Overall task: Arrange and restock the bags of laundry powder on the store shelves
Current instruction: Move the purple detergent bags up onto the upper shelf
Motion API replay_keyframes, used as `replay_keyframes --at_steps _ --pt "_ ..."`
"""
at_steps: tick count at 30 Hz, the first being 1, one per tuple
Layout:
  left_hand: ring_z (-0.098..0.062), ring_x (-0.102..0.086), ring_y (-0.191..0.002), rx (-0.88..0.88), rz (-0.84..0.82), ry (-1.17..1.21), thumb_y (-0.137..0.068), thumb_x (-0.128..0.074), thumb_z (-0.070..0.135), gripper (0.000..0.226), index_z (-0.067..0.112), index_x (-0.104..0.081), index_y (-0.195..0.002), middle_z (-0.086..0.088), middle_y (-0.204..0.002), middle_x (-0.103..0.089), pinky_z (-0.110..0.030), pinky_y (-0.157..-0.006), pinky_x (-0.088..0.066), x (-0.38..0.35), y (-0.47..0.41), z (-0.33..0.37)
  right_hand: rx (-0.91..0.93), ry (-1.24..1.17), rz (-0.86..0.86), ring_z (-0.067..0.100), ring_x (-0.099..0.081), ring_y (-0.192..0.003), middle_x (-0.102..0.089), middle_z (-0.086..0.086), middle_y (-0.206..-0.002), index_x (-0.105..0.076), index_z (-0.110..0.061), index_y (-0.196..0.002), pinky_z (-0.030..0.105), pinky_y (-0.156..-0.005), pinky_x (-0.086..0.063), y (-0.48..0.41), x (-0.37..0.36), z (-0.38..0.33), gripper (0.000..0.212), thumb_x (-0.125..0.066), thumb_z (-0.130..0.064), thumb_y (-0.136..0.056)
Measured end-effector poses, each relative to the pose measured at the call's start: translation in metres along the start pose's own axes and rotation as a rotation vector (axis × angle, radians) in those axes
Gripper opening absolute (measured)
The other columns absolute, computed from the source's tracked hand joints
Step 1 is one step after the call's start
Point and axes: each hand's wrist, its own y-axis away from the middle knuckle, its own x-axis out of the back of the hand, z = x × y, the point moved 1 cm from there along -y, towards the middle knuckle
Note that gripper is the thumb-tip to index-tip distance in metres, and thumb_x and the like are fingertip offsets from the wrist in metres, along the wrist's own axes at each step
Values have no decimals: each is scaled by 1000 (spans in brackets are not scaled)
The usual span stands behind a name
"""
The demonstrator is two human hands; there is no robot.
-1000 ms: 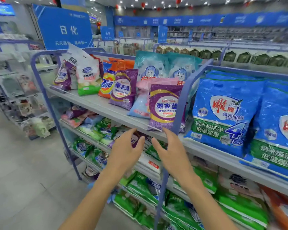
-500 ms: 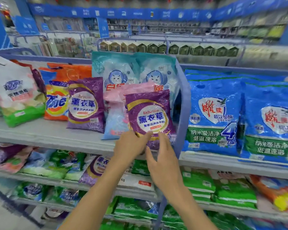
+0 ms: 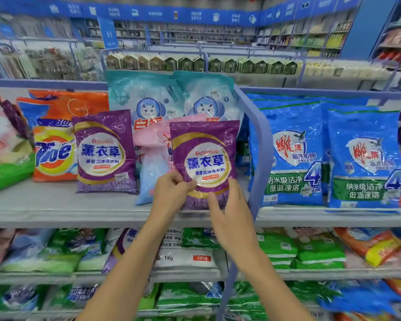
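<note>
A purple laundry powder bag [image 3: 204, 156] stands upright on the top shelf [image 3: 56, 207], just left of the blue frame post [image 3: 256, 147]. My left hand [image 3: 171, 191] pinches its lower left edge, fingers curled. My right hand [image 3: 229, 212] lies against its lower right corner; whether the fingers curl round the bag I cannot tell. A second purple bag [image 3: 104, 151] stands further left. A pink and blue bag [image 3: 153, 158] leans behind the held one, and two teal cat-print bags [image 3: 171, 98] stand at the back.
An orange bag [image 3: 53, 144] and a white and green bag [image 3: 2, 154] fill the shelf's left end. Blue bags [image 3: 292, 154] stand right of the post. The lower shelves hold green, white and orange bags lying flat. Bare shelf shows in front of the left bags.
Both hands rose from below the shelf edge to the purple bag's lower corners. The view turned from an angle to face the shelf and moved closer.
</note>
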Motion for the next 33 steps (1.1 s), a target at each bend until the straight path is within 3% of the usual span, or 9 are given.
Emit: replay_keyframes --at_steps 3,7,10,12,14,21,24,28,33 --pt "-20 -42 -59 -96 42 134 -89 -76 26 37 15 -44 -73 -14 -68 -46 -35 -57 -35 15 0 -6 -23 -47 1 1 -39 -132 -41 -13 -149 -28 -24 -155 22 -106 -34 -10 0 -9 62 -51 -50 -103" --pt "-22 -56 -65 -114 13 352 -86 -78 33 41 16 -43 -74 -23 -72 -52 -32 -63 -43 45 0 -10 -59 -281 -95 -10 -53 -117 -52 -27 -130 -39 -30 -147 11 -92 -39 -19 0 -26 62 -63 -54 -95" --pt "-30 -60 -81 -91 2 471 -83 -81 32 33 20 -51 -72 -17 -84 -61 -44 -77 -48 63 7 -11 -53 -446 -129 -7 -62 -113 -66 -21 -125 -49 -30 -142 23 -97 -49 -20 -4 -32 76 -74 -65 -80" --pt "-32 -71 -86 -48 -46 577 -86 -77 19 16 15 -61 -90 -17 -95 -74 -42 -78 -59 70 18 -10 -54 -543 -177 2 -66 -115 -71 -16 -125 -55 -29 -138 27 -98 -53 -17 -2 -33 77 -79 -62 -73" --pt "-32 -75 -97 27 -167 641 -82 -79 16 42 8 -60 -118 -17 -111 -75 -38 -79 -63 74 32 -9 -41 -656 -242 7 -72 -107 -76 -11 -115 -63 -25 -127 22 -85 -58 -11 1 -33 55 -79 -41 -78" --pt "-26 -69 -116 30 -521 391 -70 -83 -6 70 11 -62 -134 -9 -125 -72 -36 -96 -57 52 80 -19 -81 -713 -286 15 -74 -106 -78 -4 -113 -67 -21 -123 30 -90 -60 29 22 -5 34 -73 -21 -89" --pt "-25 -70 -114 38 -521 298 -63 -91 -2 72 16 -67 -128 -6 -121 -74 -37 -94 -58 36 93 -15 -150 -786 -284 21 -75 -104 -79 3 -112 -69 -13 -122 27 -83 -60 46 42 14 34 -73 -12 -88" --pt "-25 -72 -111 20 -609 272 -54 -93 -2 67 15 -75 -116 -8 -117 -76 -40 -96 -56 -18 121 2 -240 -832 -181 25 -76 -101 -79 7 -109 -74 -13 -112 31 -85 -60 67 99 47 42 -84 -19 -73" --pt "-23 -75 -103 25 -688 270 -59 -92 9 58 11 -74 -114 -7 -109 -78 -35 -90 -59 -118 170 31 -281 -832 9 25 -76 -101 -79 7 -109 -74 -14 -111 36 -88 -61 99 197 89 25 -73 -26 -88"
